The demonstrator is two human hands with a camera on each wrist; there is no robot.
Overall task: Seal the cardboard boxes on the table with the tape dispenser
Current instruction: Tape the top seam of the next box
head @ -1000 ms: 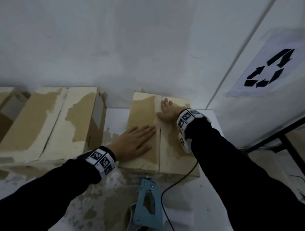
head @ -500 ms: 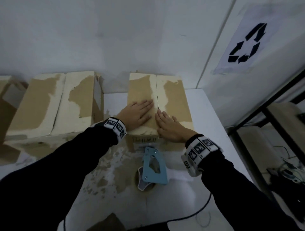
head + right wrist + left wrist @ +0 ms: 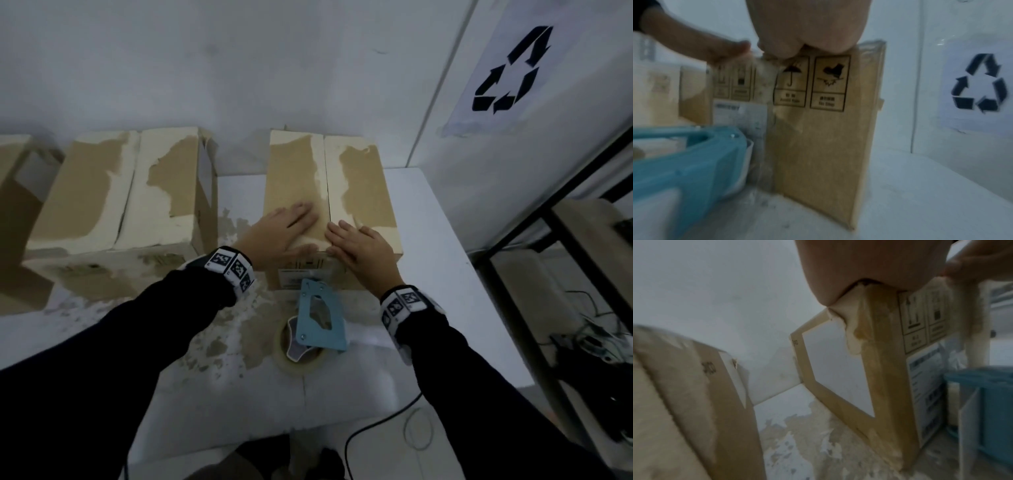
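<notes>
Box (image 3: 329, 205) at table's (image 3: 445, 274) far right; flap seam running near to far. Dispenser (image 3: 320, 318) just near of box, unheld, closer to right hand (image 3: 363, 246). Left hand (image 3: 281, 233) and right flat on flaps, fingers straight, slightly spread.

Black sleeves (image 3: 102, 359) end in white wristbands (image 3: 233, 265) printed with black square markers.

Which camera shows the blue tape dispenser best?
The head view: the whole tape dispenser lies on the table in front of the narrow cardboard box, with its tape roll visible beneath. The right wrist view shows only a blurred blue part at lower left; the left wrist view catches just its edge at right.
</notes>
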